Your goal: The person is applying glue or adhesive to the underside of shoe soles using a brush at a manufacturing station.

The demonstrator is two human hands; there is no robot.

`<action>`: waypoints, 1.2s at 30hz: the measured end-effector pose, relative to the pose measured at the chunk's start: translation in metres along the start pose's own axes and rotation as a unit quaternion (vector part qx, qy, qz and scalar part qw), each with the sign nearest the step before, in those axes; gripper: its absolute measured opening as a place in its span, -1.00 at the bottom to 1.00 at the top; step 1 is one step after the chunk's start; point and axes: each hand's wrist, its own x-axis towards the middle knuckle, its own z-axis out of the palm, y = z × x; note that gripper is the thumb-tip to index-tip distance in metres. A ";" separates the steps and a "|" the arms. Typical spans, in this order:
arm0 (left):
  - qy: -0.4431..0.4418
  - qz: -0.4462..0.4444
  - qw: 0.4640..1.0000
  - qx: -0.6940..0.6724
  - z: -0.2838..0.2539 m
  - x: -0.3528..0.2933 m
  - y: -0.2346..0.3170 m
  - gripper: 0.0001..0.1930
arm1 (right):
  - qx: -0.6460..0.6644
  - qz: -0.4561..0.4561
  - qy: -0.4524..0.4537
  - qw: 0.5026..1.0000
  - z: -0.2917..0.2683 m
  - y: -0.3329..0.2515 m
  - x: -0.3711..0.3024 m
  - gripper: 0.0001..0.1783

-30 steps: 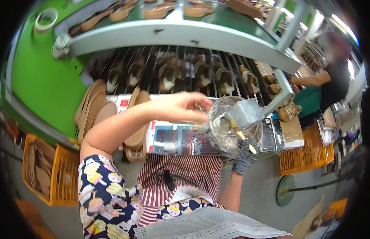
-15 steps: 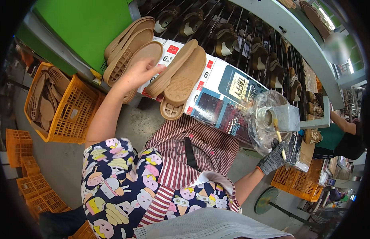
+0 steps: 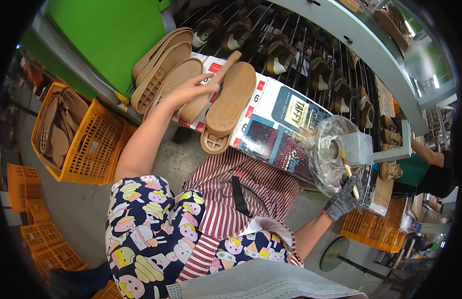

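Note:
My bare left hand [image 3: 190, 91] grips a tan shoe sole [image 3: 195, 108], which is tipped up steeply on its edge. Right beside it, another tan sole [image 3: 233, 92] lies with its patterned tread facing up. Under that one, a further sole with a gridded inside [image 3: 214, 142] sticks out at the near end. Several soles [image 3: 177, 75] lean together to the left of my hand. My right hand [image 3: 342, 198], in a grey knitted glove, is closed round the handle of a brush [image 3: 354, 185]. The brush's bristles are at the mouth of a plastic-wrapped container [image 3: 334, 148].
A printed cardboard surface [image 3: 266, 112] carries the soles and container. Beyond it, a rack of metal bars [image 3: 300, 52] holds several brown shoe uppers [image 3: 279, 55]. An orange crate of soles [image 3: 94, 144] stands at left, another orange crate [image 3: 373, 229] at right. A co-worker's arm [image 3: 427, 149] shows far right.
My left hand has moved right and tipped the sole more upright, away from the one beside it. My right hand and the brush have hardly moved.

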 end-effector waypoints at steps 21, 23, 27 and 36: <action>-0.290 0.135 0.571 -0.756 0.119 -0.053 0.073 -0.16 | -0.141 -0.131 -0.093 0.977 0.005 0.014 0.024 -0.82; -0.283 0.146 0.577 -0.752 0.134 -0.050 0.065 -0.10 | -0.113 -0.104 -0.082 0.985 0.011 -0.006 0.018 -0.81; -0.263 0.148 0.668 -0.680 0.143 -0.042 0.064 0.10 | -0.045 -0.051 -0.081 0.994 0.018 -0.023 0.012 -0.78; -0.254 0.225 0.796 -0.502 0.141 -0.040 0.078 -0.11 | -0.241 -0.112 -0.178 0.947 0.037 0.010 0.030 -0.77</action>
